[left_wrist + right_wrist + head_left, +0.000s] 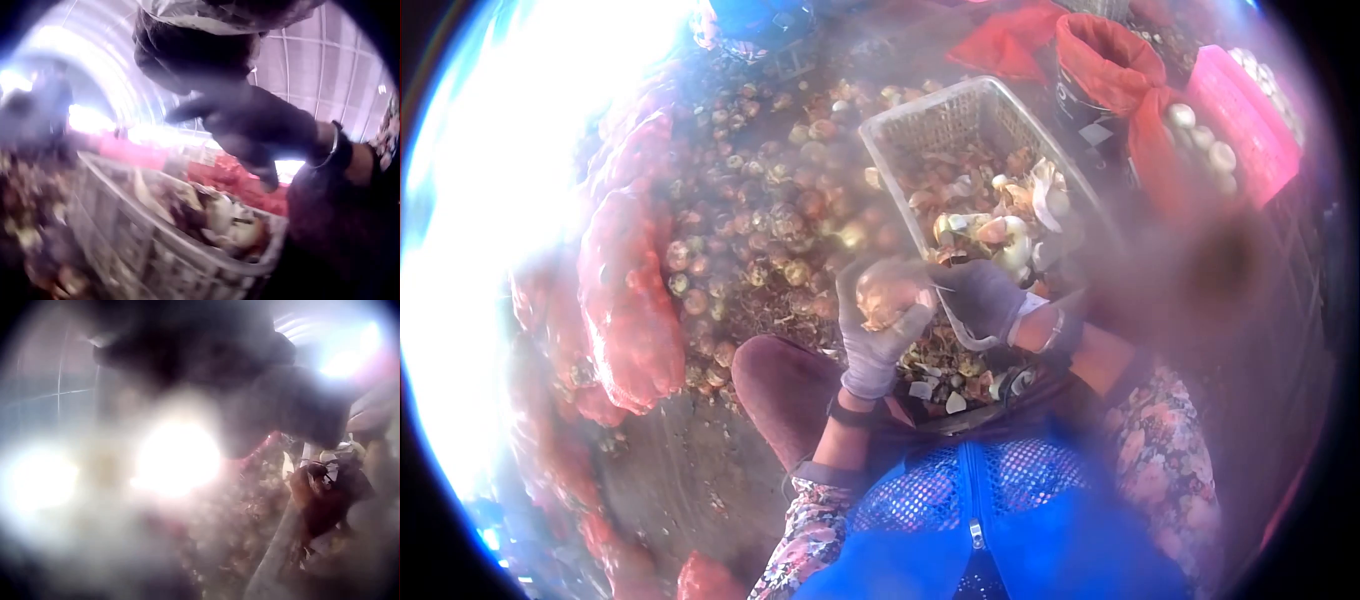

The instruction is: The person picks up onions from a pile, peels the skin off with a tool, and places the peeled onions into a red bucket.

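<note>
In the head view the left hand (875, 325), in a pale glove, grips a brownish-pink onion (892, 293) with its thumb across the front. Close beside it on the right is the gloved right hand (983, 298), its fingertips near the onion; whether they hold anything is hidden. Both hands are over the near left edge of a pale plastic crate (893, 178), which holds onion skins and pieces (1000, 228). The left wrist view shows the right hand (250, 125) above the crate (156, 234). In the right wrist view the hands are dark and blurred.
Loose onions (785, 225) cover the ground left of the crate. Filled red mesh sacks (628, 300) lie farther left. An open red sack (1110, 65) and a pink crate (1245, 120) with white onions stand at the right. Scraps (945, 375) lie by the legs.
</note>
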Demonstrator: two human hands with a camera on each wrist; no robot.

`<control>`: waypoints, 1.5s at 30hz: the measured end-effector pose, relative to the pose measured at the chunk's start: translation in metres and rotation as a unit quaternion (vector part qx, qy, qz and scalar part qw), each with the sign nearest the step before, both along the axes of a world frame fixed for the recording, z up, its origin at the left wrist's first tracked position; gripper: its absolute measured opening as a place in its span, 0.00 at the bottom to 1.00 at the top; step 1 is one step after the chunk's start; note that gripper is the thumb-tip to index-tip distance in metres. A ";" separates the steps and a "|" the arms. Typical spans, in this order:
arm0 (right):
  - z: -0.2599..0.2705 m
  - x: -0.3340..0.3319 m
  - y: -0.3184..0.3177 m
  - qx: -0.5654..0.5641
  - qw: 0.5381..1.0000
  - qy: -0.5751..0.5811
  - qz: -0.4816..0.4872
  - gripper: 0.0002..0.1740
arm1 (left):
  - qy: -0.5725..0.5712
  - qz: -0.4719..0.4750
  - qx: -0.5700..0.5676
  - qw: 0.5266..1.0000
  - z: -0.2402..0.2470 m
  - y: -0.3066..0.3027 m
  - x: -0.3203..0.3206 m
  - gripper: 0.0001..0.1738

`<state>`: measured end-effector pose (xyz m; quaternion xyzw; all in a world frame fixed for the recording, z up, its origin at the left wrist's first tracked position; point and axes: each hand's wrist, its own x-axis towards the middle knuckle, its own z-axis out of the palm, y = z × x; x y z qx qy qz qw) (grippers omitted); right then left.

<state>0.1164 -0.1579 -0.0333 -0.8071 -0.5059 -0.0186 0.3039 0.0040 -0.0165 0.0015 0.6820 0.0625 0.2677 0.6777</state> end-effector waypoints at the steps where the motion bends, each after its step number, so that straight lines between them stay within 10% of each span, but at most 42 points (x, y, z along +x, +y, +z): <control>1: 0.002 0.004 -0.002 0.002 1.000 -0.010 0.014 0.21 | -0.002 -0.035 -0.076 0.997 -0.005 0.002 -0.002 0.37; 6: -0.015 0.038 0.009 -0.054 0.998 0.003 -0.029 0.25 | 0.006 -0.281 -0.435 0.855 -0.022 0.015 -0.006 0.42; 7: -0.010 0.047 0.004 -0.033 0.984 0.161 -0.064 0.23 | 0.014 -0.251 -0.404 0.879 -0.012 0.007 -0.008 0.43; 10: 0.001 0.049 0.003 -0.056 0.994 0.009 -0.099 0.24 | 0.057 -0.113 -0.302 0.945 0.018 -0.020 -0.017 0.46; 13: 0.027 0.033 -0.002 0.065 0.993 0.039 -0.091 0.23 | -0.027 -0.252 -0.389 0.886 0.004 0.003 -0.007 0.44; 20: 0.046 -0.011 -0.007 0.047 0.998 -0.014 0.037 0.30 | -0.009 -0.122 -0.258 0.958 -0.011 0.014 -0.005 0.37; 28: 0.041 -0.012 -0.002 0.135 0.989 0.011 0.058 0.33 | -0.098 -0.252 -0.400 0.876 0.005 0.007 -0.006 0.41; 33: 0.039 -0.011 -0.004 0.137 0.988 0.018 0.069 0.34 | -0.027 -0.110 -0.352 0.929 0.004 -0.006 -0.015 0.39; 37: 0.050 -0.015 -0.008 0.056 0.998 0.001 0.039 0.35 | -0.093 -0.252 -0.363 0.892 -0.021 0.021 -0.005 0.39; 45: 0.028 -0.009 -0.002 0.111 0.993 -0.020 0.028 0.34 | -0.038 -0.221 -0.343 0.912 -0.013 0.026 -0.014 0.47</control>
